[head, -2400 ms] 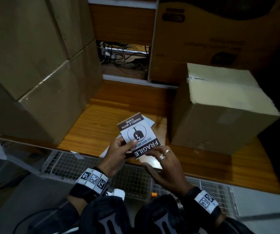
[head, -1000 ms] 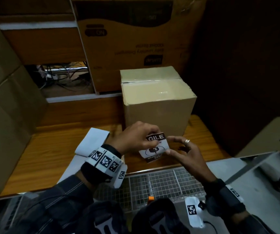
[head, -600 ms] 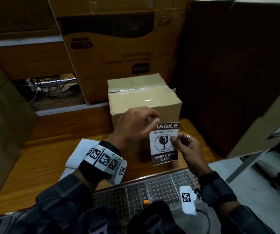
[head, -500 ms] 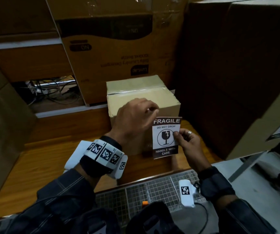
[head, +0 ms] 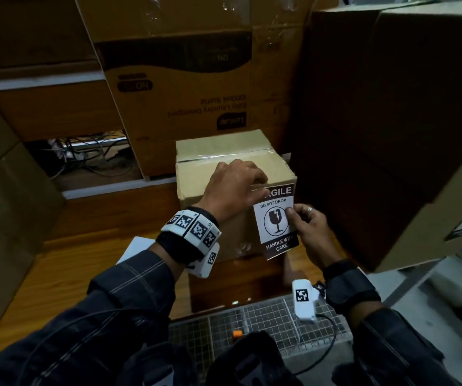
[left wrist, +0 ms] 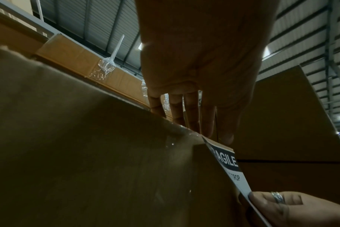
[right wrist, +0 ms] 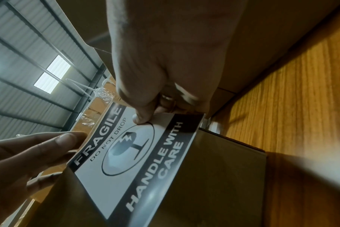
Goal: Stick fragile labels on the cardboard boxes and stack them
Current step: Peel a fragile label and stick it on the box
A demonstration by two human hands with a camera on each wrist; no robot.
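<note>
Cardboard box [head: 196, 174] front partly hidden by left hand [head: 232, 188] and fragile label [head: 276, 221].

Around you: a wooden desk [head: 65, 277], tangled cables [head: 90, 157] in a gap behind it, and a corrugated roof [right wrist: 29, 50] with a skylight [right wrist: 51, 73].

Wooden table [head: 65, 277] bearing cardboard box [head: 196, 179].

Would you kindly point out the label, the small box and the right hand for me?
label [head: 276, 222], head view, on the white middle by the glass symbol.
small box [head: 196, 174], head view, on its taped top face.
right hand [head: 309, 232], head view, on the back of the hand pinching the label's right edge.
</note>
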